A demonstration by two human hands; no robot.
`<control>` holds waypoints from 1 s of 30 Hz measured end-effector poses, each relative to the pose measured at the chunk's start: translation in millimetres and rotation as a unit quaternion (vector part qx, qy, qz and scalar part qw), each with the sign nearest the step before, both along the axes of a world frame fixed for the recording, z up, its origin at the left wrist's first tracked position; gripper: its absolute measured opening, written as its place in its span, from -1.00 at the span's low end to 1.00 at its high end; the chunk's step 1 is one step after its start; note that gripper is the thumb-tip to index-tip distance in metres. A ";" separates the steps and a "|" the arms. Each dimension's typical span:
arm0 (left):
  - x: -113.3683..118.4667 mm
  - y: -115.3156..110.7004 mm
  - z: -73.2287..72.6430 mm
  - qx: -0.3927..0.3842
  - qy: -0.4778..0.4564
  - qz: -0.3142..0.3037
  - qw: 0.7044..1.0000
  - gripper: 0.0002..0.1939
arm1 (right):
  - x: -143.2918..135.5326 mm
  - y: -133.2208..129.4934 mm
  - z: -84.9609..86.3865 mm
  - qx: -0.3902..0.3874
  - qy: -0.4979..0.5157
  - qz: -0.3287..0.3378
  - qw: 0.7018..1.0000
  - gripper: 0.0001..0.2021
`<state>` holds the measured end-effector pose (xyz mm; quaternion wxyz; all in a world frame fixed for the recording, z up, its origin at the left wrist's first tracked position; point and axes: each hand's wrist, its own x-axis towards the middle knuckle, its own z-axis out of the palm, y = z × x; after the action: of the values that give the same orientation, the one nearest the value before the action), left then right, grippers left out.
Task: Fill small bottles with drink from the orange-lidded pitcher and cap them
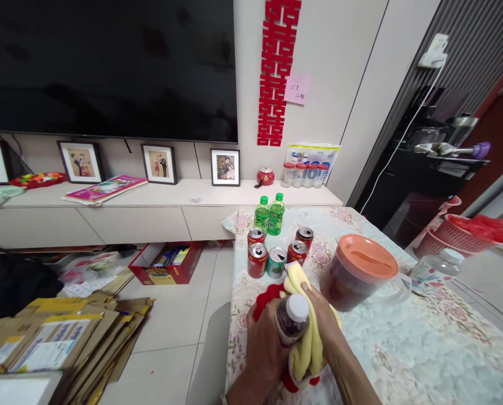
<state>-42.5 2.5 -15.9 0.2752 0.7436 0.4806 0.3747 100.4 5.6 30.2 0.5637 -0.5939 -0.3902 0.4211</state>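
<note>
My left hand (262,343) is wrapped round a dark-filled bottle (288,329) with a white cap, held tilted over the table. In my right hand (325,315) is a yellow cloth (306,343), pressed against the bottle's side. A red piece (270,295), partly hidden, lies beneath both hands. Just beyond them stand several red drink cans (257,261) and a teal can (276,263). Two green bottles (277,215) are upright behind the cans. To the right of my right hand is a clear pitcher (339,281) with an orange lid, holding dark liquid.
The table wears a floral cloth (403,343). A clear bottle (434,273) lies toward its right edge. Pink baskets (449,233) stand beyond. On the floor at left are flattened cardboard (91,332) and a red box (167,275). A white cabinet (137,222) runs along the wall.
</note>
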 end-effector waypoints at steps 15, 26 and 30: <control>-5.6 1.5 -1.9 -0.022 0.015 -0.029 0.999 -0.41 | 0.9 -19.9 -46.4 0.049 -0.248 -0.065 0.965 -0.65; -3.3 1.2 7.1 0.002 0.072 -0.029 0.997 -0.48 | -14.6 -73.7 -19.8 0.122 -0.346 -0.100 0.925 -0.57; -4.7 2.2 4.9 0.018 0.093 -0.039 0.995 -0.47 | -26.1 -70.8 -11.7 0.182 -0.414 -0.123 0.883 -0.48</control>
<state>-47.1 4.7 -11.0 0.2299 0.7983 0.4678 0.3018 74.4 -65.2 18.5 0.4963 -0.6442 -0.5818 -0.0146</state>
